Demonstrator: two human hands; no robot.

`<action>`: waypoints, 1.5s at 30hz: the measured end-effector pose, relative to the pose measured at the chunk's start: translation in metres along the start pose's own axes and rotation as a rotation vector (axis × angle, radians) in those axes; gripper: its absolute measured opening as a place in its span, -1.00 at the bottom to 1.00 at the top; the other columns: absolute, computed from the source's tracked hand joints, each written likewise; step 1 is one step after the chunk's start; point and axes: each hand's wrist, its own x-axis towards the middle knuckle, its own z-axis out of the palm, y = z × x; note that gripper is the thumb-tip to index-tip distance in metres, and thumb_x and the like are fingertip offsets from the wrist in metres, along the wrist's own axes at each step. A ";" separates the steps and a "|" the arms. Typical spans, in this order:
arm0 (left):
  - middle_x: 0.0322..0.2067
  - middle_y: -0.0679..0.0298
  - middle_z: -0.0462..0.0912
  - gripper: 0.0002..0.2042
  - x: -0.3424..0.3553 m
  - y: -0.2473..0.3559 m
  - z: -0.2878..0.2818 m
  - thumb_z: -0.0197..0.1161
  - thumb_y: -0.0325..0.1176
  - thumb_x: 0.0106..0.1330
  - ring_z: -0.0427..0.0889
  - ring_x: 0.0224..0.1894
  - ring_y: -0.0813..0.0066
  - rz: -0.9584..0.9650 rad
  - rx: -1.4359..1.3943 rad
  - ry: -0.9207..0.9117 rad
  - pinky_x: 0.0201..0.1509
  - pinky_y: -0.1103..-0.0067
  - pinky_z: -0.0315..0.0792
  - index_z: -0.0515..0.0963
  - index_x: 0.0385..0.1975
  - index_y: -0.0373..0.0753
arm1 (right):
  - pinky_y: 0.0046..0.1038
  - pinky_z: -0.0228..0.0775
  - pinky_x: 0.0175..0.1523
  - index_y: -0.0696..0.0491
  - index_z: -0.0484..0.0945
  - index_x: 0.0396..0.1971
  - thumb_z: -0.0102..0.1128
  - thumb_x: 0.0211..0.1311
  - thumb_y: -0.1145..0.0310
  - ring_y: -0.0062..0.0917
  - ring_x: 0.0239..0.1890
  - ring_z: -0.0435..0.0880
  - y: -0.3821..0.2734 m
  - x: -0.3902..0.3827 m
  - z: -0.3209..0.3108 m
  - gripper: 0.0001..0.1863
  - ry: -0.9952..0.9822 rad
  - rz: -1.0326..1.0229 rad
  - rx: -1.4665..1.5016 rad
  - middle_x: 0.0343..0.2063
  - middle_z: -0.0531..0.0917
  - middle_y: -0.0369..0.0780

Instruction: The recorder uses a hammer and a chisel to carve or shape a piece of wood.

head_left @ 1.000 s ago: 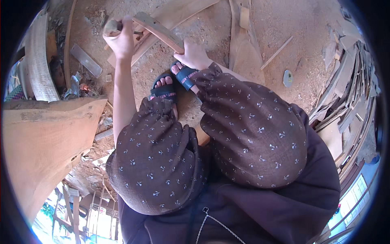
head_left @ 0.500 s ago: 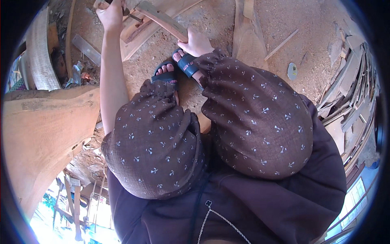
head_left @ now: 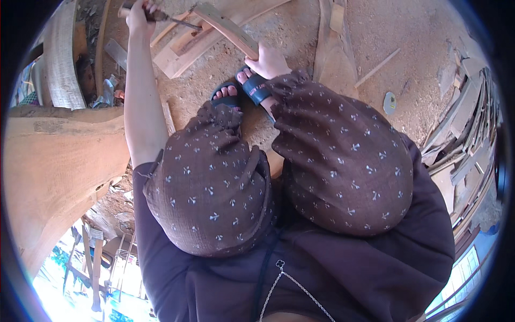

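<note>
At the top, my left hand [head_left: 140, 16] is closed on the wooden handle of a chisel [head_left: 183, 22], whose thin metal blade slants down to a reddish-brown patch on a pale board [head_left: 174, 59] lying on the ground. My right hand [head_left: 268, 59], beyond my right sandal [head_left: 259, 89], is closed on the near end of a narrow wooden batten [head_left: 228, 28]. The batten angles up-left above the board, its far end near the blade. Whether batten and chisel touch, I cannot tell.
A large wooden slab [head_left: 64, 150] fills the left side, with curved offcuts [head_left: 64, 64] beyond it. Long planks [head_left: 332, 53] and a thin stick [head_left: 377, 67] lie on the dirt floor. Stacked scrap wood [head_left: 461, 129] lines the right. My bent knees in patterned brown trousers take up the middle.
My left hand has moved up and left in the picture, showing more of the chisel's blade. My right hand and the batten have shifted up and right. Both grips continue.
</note>
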 end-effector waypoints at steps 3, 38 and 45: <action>-0.64 0.41 0.19 -0.83 -0.008 -0.009 0.002 0.06 -0.50 0.24 0.18 -0.64 0.54 -0.025 -0.168 0.171 -0.32 0.49 0.32 0.30 -0.59 -0.21 | -0.08 0.50 -0.17 0.14 0.47 -0.25 0.34 -0.08 -0.02 -0.03 -0.29 0.65 0.015 -0.002 -0.003 -0.45 -0.021 -0.020 0.019 -0.39 0.64 0.03; -0.67 0.28 0.43 -0.85 -0.132 -0.022 0.074 0.24 -0.62 0.20 0.42 -0.65 0.55 0.731 0.092 -0.013 -0.57 0.57 0.36 0.41 -0.45 -0.24 | -0.08 0.51 -0.17 0.15 0.42 -0.13 0.30 -0.04 0.00 0.01 -0.32 0.65 0.008 -0.001 -0.014 -0.40 -0.105 0.013 0.050 -0.41 0.64 0.06; -0.71 0.29 0.42 -0.88 -0.129 -0.030 0.064 0.20 -0.57 0.26 0.37 -0.68 0.60 0.739 0.030 -0.123 -0.58 0.61 0.34 0.39 -0.45 -0.30 | -0.10 0.50 -0.14 0.15 0.42 -0.13 0.28 -0.01 0.00 0.01 -0.30 0.65 0.005 0.000 -0.016 -0.42 -0.153 0.052 0.072 -0.41 0.65 0.08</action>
